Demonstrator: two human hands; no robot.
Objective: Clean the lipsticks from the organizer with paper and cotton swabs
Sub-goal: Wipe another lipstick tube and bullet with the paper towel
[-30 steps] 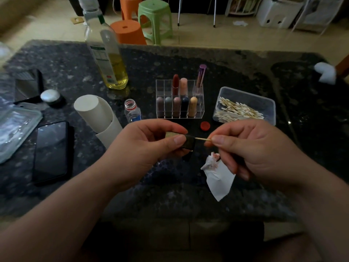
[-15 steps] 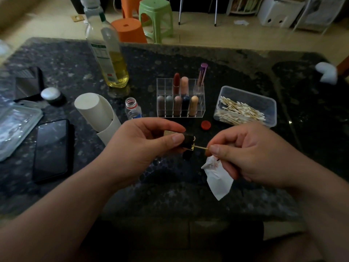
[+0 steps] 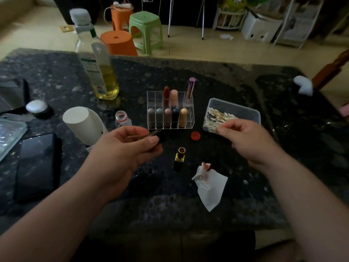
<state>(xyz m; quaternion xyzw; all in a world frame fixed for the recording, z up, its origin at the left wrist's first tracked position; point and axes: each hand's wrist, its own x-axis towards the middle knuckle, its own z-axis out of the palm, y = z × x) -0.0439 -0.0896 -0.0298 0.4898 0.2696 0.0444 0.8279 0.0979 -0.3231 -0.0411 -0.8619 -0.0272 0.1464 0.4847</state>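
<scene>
My left hand [image 3: 122, 150] grips a dark lipstick cap [image 3: 159, 136]. My right hand [image 3: 245, 140] is at the clear plastic box [image 3: 238, 108] of cotton swabs [image 3: 221, 117], fingers curled; I cannot tell whether they pinch one. The open black-and-gold lipstick [image 3: 179, 157] stands on the dark speckled surface [image 3: 188, 76], between the clear acrylic organizer [image 3: 151, 99] and the stained white paper [image 3: 210, 186].
</scene>
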